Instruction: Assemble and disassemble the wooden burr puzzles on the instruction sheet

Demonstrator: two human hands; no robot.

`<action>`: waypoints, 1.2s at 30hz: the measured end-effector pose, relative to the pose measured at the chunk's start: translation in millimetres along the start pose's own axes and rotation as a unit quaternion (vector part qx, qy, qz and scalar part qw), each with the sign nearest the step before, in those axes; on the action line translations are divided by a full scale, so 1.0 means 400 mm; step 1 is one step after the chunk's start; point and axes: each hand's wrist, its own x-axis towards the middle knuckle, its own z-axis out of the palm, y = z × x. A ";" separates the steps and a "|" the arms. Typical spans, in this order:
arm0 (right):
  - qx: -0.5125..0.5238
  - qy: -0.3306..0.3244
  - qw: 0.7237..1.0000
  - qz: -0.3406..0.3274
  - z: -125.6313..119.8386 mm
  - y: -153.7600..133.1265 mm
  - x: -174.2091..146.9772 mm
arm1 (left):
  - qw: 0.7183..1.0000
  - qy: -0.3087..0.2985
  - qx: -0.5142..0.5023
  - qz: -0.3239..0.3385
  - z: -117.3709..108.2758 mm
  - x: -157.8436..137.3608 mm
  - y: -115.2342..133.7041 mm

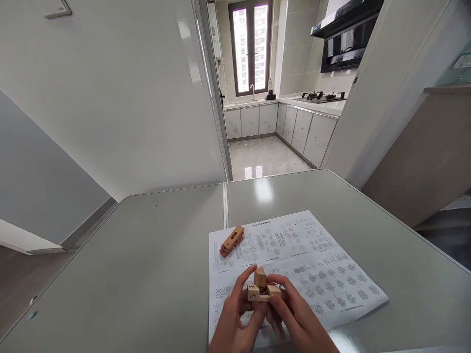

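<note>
Both hands hold a small cluster of light wooden puzzle pieces [260, 278] above a printed sheet. My left hand [241, 311] grips it from the left, index finger at the back and thumb beneath. From the right, my right hand [290, 304] pinches the same cluster, with the thumb on its front right. One piece stands up in the middle, and the digit 3 is marked on the left one. Fingers cover the lower parts. Farther off, a darker wooden puzzle piece stack [232, 240] lies on the sheet's upper left; its top piece bears a slot and a number.
The instruction sheet [327, 255], covered in small diagrams, lies on the grey table [165, 264]. A seam [225, 206] runs across the tabletop. Beyond the table's far edge are a white panel [147, 98] and a kitchen with cabinets [250, 121]. A small green object [32, 315] is at the left edge.
</note>
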 end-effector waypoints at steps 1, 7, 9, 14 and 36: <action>0.000 -0.004 1.000 0.000 -0.001 0.004 0.002 | 1.000 -0.001 0.010 0.002 -0.001 0.000 -0.002; -0.010 -0.021 1.000 0.020 -0.012 0.026 0.005 | 0.999 -0.018 0.047 -0.003 -0.024 0.006 -0.017; -0.021 -0.010 1.000 0.015 -0.017 0.026 0.003 | 0.997 -0.047 0.066 -0.004 -0.031 0.010 -0.016; -0.058 0.004 0.998 0.004 -0.023 0.008 0.001 | 0.988 -0.085 0.132 0.006 -0.040 0.023 -0.011; -0.102 0.074 0.992 -0.001 -0.004 -0.026 -0.009 | 0.996 -0.019 0.088 0.027 -0.021 0.012 -0.009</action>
